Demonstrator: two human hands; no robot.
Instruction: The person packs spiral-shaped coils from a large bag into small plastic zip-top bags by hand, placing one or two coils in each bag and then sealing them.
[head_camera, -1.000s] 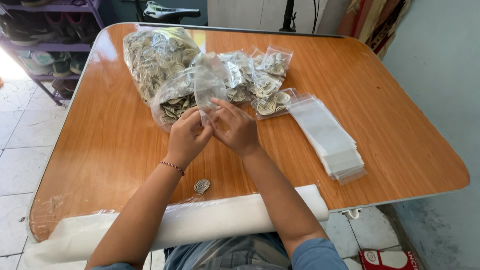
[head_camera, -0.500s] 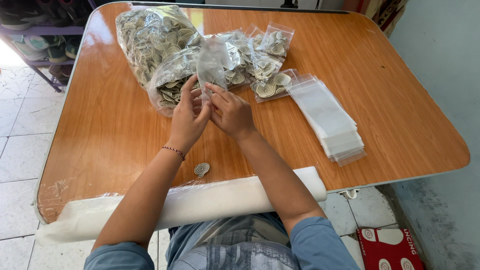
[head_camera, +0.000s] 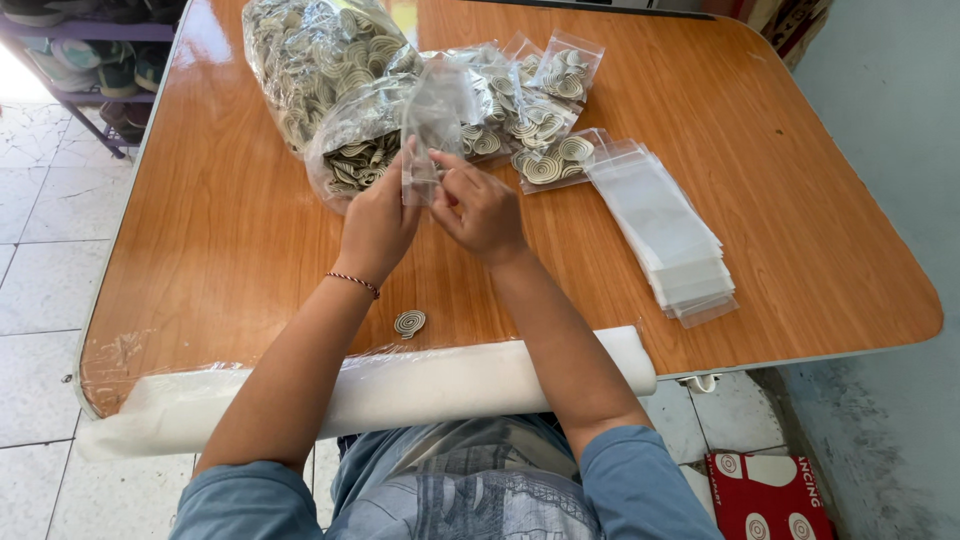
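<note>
Seated person at a wooden surface (head_camera: 250, 250), seen from above. Both hands meet just in front of the large bag of spiral discs (head_camera: 310, 60), which serves here as landmark. The left hand (head_camera: 378, 222) and the right hand (head_camera: 482, 212) are each closed in a pinch on one small clear sleeve (head_camera: 428, 130), held upright between them; its upper part stands in front of the large bag.

Progress, as judged from the layout: to the right of the large bag lie several small filled packets (head_camera: 545, 110), each showing spiral discs, so a share of the packing appears done. Further right of these a stack of empty clear sleeves (head_camera: 665, 225) remains, and the large bag looks well stocked, so much appears left. One loose spiral disc (head_camera: 409, 323) lies on the surface nearer the person than the large bag, close to a white roll of material (head_camera: 450, 385) along the near edge.

Hard to make out: whether the held sleeve contains anything, since glare and the fingers cover it. The large bag's far end is cut off by the frame.
</note>
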